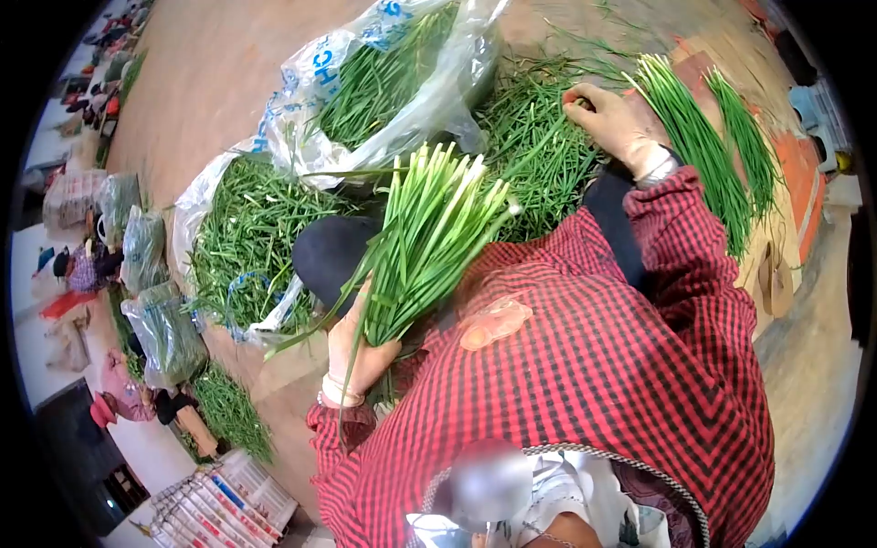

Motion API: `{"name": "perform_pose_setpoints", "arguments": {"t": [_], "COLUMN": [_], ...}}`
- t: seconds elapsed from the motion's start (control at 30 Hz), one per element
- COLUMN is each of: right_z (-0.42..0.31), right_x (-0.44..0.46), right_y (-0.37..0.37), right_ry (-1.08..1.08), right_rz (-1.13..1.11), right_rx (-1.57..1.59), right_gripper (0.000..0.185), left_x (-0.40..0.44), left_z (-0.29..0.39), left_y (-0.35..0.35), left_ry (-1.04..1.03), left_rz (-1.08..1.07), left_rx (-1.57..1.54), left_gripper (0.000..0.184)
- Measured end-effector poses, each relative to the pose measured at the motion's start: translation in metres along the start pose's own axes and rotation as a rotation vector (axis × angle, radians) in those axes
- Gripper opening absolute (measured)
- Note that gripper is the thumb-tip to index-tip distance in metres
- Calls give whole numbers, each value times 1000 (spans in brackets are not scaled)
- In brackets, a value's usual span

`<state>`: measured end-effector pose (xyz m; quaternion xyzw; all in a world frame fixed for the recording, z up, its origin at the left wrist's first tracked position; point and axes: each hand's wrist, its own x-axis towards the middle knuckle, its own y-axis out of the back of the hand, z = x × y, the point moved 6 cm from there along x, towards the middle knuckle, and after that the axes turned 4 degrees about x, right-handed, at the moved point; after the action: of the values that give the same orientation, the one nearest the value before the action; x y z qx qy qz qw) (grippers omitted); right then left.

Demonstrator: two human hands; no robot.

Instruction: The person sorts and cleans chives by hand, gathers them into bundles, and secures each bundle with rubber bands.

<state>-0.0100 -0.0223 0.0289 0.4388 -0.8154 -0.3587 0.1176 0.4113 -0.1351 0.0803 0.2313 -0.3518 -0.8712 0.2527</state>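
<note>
My left hand [361, 352], in a pale glove, is closed around the lower part of a thick bunch of garlic chives [429, 228]. The bunch's pale cut ends fan out at the top, and a few loose leaves trail to its left. My right hand [617, 123], also gloved, is above a heap of loose green chives [539, 137], its thumb and fingers bent together. What those fingers hold, if anything, is too small to make out. Two neat bundles, a larger chive bundle [694, 137] and a smaller chive bundle [749, 146], lie to the right of that hand.
An open plastic bag [306, 119] of chives stands ahead, with a heap of loose chives [256, 228] nearer on the left. Filled clear bags [164, 333] line the far left, where other people sit. Stacked printed sheets [224, 502] are at lower left.
</note>
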Motion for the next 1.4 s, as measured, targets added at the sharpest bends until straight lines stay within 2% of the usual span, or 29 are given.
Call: {"name": "perform_pose_setpoints", "arguments": {"t": [0.03, 0.07, 0.13, 0.2, 0.27, 0.33, 0.4, 0.47, 0.5, 0.53, 0.57, 0.6, 0.67, 0.7, 0.73, 0.8, 0.83, 0.87, 0.93, 1.0, 1.03, 1.1, 1.13, 1.2, 1.27, 1.33, 1.4], "right_z": [-3, -4, -70, -125, -149, -168, -171, -168, -167, -162, -155, -164, -148, -143, -137, -116, -116, -103, -86, -47, -34, -26, -45, -79, -108, -132, -139], "right_x": [-5, -10, -33, -53, -68, -71, -76, -76, -79, -78, -76, -72, -58, -47, -37, -17, -21, -16, -8, 11, 12, 9, 6, 0, -7, -23, -21], "right_y": [-1, -8, -23, -44, -81, -110, -133, -147, -149, -149, -149, -140, -132, -122, -106, -82, -58, -45, -22, -6, -8, -22, -24, -32, -59, -86, -98], "right_ry": [79, 82, 521, 700, 793, 822, 954, 934, 933, 767, 594, 650, 162, 224, 136, 152, 39, 0, 46, 16, 17, 282, 242, 249, 356, 275, 453], "right_rz": [-13, -25, -16, -192, -226, -431, -511, -636, -639, -679, -709, -619, -661, -492, -450, -321, -324, -257, -97, -109, -105, -154, -252, -359, -426, -789, -600], "right_rx": [56, 59, -150, -252, -282, -282, -68, 114, 114, 286, 450, 583, 707, 834, 802, 935, 1000, 935, 811, 433, 434, -181, -192, 54, 115, -122, -27], "right_gripper": [64, 64, 84, 94, 97, 92, 50, 33, 33, 28, 22, 18, 20, 25, 27, 30, 27, 28, 29, 46, 46, 74, 94, 92, 88, 66, 41], "left_x": [2, 4, 9, 13, 16, 17, 14, 10, 10, 11, 10, 12, 14, 13, 13, 12, 10, 10, 10, 9, 9, 10, 12, 15, 17, 21, 18], "left_z": [2, 6, 10, 5, 13, 22, 20, 8, 4, 2, 2, 3, 9, 13, 16, 20, 20, 19, 20, 20, 18, 19, 21, 28, 32, 35, 35], "left_y": [0, 1, -3, -11, -17, -18, -22, -27, -29, -30, -30, -29, -28, -26, -24, -20, -17, -16, -12, -10, -9, -8, -9, -10, -14, -16, -17], "left_ry": [17, 29, 57, 82, 8, -43, -75, -34, -1, 29, 71, 63, -20, -53, -56, -57, -90, -91, -103, -131, -156, -196, -202, -279, -289, -305, -319], "left_rz": [4, 6, -72, -104, -99, -95, -123, -143, -166, -191, -230, -232, -233, -214, -214, -200, -150, -148, -98, -59, -25, 26, 21, 51, 21, -5, -15], "left_rx": [64, 64, 199, 219, 322, 321, 238, 226, 216, 205, 223, 219, 197, 205, 204, 267, 248, 247, 372, 387, 406, 465, 466, 506, 533, 561, 554], "left_gripper": [78, 78, 85, 86, 86, 84, 82, 79, 77, 75, 80, 80, 87, 94, 94, 90, 93, 93, 95, 96, 96, 93, 93, 92, 93, 94, 95]}}
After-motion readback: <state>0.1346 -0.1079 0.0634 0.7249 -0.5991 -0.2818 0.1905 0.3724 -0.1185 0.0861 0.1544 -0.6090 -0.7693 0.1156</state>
